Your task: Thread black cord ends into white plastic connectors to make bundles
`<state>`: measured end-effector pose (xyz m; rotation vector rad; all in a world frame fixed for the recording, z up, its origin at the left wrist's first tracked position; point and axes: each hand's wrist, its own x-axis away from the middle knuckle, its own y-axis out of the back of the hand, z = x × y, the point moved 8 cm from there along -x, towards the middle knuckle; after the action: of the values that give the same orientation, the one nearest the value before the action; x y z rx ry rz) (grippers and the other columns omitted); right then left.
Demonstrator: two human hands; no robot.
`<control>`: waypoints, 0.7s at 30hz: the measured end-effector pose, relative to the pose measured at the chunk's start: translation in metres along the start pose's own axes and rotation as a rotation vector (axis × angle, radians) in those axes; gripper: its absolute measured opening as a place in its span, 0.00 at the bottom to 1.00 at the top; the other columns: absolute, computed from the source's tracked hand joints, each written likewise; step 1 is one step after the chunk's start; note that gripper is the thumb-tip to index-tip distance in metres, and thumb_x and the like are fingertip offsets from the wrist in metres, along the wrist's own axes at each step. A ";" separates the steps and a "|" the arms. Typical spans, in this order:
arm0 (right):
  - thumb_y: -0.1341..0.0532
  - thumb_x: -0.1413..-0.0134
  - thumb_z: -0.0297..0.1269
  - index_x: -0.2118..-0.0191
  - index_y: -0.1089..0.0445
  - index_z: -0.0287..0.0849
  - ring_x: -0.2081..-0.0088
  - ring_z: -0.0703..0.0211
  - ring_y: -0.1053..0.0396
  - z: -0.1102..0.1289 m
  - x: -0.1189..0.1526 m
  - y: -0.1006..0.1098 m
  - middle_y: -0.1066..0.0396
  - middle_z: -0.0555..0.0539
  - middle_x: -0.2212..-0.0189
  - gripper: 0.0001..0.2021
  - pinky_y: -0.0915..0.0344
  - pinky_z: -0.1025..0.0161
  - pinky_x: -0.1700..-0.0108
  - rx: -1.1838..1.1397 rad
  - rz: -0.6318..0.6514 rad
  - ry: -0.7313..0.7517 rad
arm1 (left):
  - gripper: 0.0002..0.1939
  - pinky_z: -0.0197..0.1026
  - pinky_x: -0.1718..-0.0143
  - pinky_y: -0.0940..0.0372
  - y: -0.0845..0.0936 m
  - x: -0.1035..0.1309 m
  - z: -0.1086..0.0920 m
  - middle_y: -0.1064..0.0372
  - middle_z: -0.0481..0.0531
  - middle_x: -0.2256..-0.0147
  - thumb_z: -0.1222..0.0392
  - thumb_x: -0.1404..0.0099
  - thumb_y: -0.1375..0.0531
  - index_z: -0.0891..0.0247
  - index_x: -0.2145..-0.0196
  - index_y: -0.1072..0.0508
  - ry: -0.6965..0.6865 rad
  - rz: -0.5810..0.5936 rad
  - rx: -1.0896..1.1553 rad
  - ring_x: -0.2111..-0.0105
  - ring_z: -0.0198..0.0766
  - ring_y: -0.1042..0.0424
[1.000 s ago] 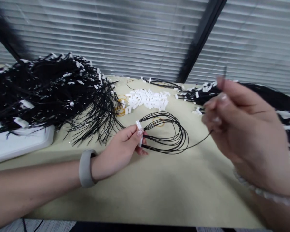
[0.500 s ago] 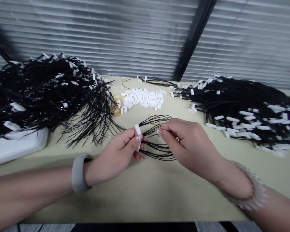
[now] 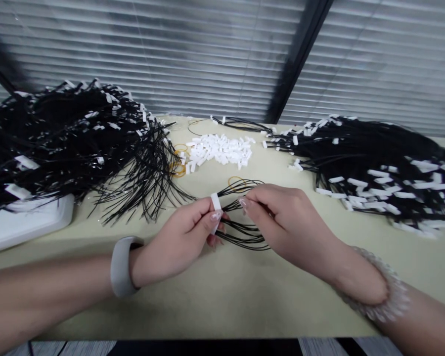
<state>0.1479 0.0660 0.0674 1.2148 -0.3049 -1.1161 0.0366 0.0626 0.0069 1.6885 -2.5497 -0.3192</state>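
Note:
Between thumb and fingers, my left hand pinches a long white connector. Several thin black wires run from it to the right in curved strands. My right hand is closed over the other side of these wires, thumb and index finger pressed together near the upper strands. What exactly lies in that pinch is hidden by the fingers. A yellow rubber band lies behind the upper strands.
A heap of small white connectors lies mid-table beside yellow rubber bands. Big piles of black wires stand at left and right. A white box sits at the left. Blinds hang behind the table.
My left hand and the white connector have shifted slightly to the right, closer to my right hand. The right hand is nearly where it was, still pinching among the wires.

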 end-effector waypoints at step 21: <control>0.50 0.44 0.33 0.76 0.41 0.39 0.75 0.67 0.44 0.003 0.004 -0.010 0.40 0.51 0.79 0.11 0.49 0.66 0.72 0.033 0.042 0.006 | 0.11 0.33 0.75 0.38 -0.001 0.000 -0.005 0.41 0.45 0.76 0.59 0.35 0.53 0.65 0.71 0.37 -0.041 -0.008 -0.098 0.78 0.29 0.37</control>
<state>0.1423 0.0619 0.0591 1.2352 -0.3437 -1.0745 0.0378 0.0614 0.0115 1.6744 -2.5113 -0.4754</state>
